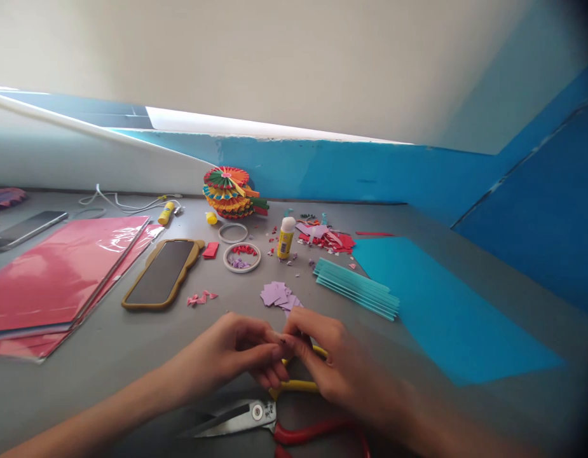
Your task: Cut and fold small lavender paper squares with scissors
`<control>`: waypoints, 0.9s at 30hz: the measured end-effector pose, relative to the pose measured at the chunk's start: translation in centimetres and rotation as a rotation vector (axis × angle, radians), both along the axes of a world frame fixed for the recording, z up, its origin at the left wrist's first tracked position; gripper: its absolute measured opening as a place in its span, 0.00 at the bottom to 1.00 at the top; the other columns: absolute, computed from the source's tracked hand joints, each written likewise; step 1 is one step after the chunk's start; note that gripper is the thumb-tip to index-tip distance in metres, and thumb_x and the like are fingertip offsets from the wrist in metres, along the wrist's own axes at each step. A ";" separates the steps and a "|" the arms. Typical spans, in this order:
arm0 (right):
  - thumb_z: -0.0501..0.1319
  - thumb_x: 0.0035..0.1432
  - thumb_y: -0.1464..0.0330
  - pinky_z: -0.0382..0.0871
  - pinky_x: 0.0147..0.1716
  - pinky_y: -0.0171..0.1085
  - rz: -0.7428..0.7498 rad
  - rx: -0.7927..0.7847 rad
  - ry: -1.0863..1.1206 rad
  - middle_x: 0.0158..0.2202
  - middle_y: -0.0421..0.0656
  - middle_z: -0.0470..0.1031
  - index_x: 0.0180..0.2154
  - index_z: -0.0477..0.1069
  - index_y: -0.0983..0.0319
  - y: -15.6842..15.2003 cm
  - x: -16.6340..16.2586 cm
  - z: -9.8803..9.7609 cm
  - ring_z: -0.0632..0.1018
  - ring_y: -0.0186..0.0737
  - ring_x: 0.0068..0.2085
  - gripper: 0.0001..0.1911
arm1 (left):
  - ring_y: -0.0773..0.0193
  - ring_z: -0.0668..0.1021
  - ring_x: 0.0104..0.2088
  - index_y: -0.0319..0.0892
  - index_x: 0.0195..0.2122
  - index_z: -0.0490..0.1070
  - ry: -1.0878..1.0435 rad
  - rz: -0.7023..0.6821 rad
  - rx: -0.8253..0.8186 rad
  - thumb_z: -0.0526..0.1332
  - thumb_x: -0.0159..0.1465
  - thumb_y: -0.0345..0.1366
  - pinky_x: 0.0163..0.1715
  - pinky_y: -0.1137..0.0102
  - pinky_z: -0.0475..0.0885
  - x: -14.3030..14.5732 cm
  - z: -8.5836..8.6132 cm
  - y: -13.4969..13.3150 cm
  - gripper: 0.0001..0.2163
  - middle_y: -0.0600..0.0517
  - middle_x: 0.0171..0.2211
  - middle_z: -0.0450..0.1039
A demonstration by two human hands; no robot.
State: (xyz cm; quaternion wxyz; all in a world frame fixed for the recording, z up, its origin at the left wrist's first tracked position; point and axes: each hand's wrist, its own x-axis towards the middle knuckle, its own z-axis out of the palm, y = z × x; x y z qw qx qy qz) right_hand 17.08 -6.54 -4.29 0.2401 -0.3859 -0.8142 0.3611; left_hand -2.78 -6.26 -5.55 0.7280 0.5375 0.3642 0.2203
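Observation:
My left hand (227, 350) and my right hand (332, 362) meet at the fingertips in front of me, pinching a tiny dark paper scrap (283, 341) between them. Its exact shape is too small to tell. Just below my hands lie steel scissors with red handles (246, 412), and a yellow-handled pair of scissors (294, 385) is partly hidden under my right hand. A little pile of lilac paper squares (277, 295) lies just beyond my fingers, with small pink folded paper bits (201, 298) to its left.
Teal folded paper strips (355, 288) lie on a blue sheet's edge (446, 312) at right. Further back are a glue bottle (286, 238), red paper scraps (327, 239), a paper rosette stack (231, 193), a tape ring (241, 257), a bear-eared phone case (161, 273), and pink sheets (55, 280).

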 end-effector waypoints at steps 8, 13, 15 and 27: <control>0.51 0.68 0.75 0.66 0.43 0.35 0.011 0.023 0.137 0.42 0.42 0.69 0.45 0.65 0.60 0.4 0.2 -0.7 0.72 0.36 0.43 0.08 | 0.65 0.79 0.34 0.37 0.38 0.75 0.007 0.140 0.097 0.61 0.63 0.42 0.37 0.74 0.73 -0.6 0.0 1.0 0.12 0.50 0.32 0.79; 0.50 0.67 0.76 0.68 0.45 0.37 0.074 0.200 0.171 0.42 0.43 0.70 0.46 0.65 0.61 0.9 0.3 -1.5 0.72 0.37 0.44 0.09 | 0.65 0.79 0.36 0.38 0.39 0.76 -0.027 0.126 0.101 0.60 0.64 0.41 0.39 0.73 0.74 -0.7 0.0 1.0 0.11 0.49 0.35 0.79; 0.50 0.67 0.77 0.69 0.45 0.38 0.110 0.271 0.161 0.44 0.45 0.70 0.48 0.64 0.62 1.0 0.6 -1.6 0.73 0.38 0.45 0.11 | 0.66 0.79 0.36 0.38 0.40 0.76 -0.032 0.123 0.097 0.60 0.65 0.40 0.39 0.73 0.74 -0.7 0.2 0.9 0.11 0.49 0.35 0.79; 0.48 0.68 0.76 0.73 0.47 0.46 0.268 0.897 -0.194 0.44 0.58 0.75 0.50 0.68 0.79 0.8 1.1 -0.6 0.74 0.52 0.48 0.16 | 0.67 0.78 0.36 0.39 0.42 0.77 -0.060 0.127 0.077 0.61 0.64 0.39 0.39 0.74 0.72 -0.8 0.4 0.9 0.11 0.51 0.34 0.77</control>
